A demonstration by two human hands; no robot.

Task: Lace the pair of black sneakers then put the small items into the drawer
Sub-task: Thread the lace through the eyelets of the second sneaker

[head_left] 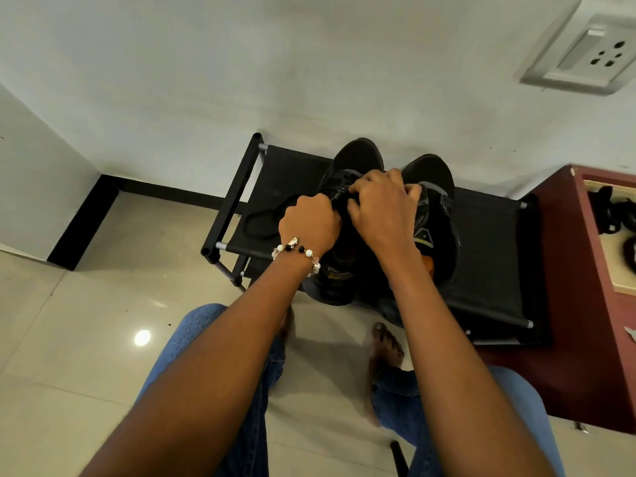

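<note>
**Two hands work the laces of a black sneaker on a low rack**

A person seated in blue jeans leans over a black fabric-topped shoe rack that stands against a pale wall. A pair of black sneakers sits side by side on the rack's top tier, toes toward the wall: the left sneaker under both hands, the right sneaker just beside it and touching it.

The left hand, a beaded bracelet at its wrist, is curled into a fist at the left sneaker's lacing; a black lace loops out from beneath it across the rack's fabric, so the fingers appear to grip the lace, though the grip itself is hidden. The right hand lies over the same shoe's tongue area with its fingers bent, pinching at the lace near the eyelets.

To the right of the rack stands a dark red cabinet with an open drawer showing a light interior; dark small items lie inside, too blurred at the frame's edge to identify. A bare foot rests on the glossy tiled floor before the rack. A white wall socket is mounted on the wall, upper right.
</note>
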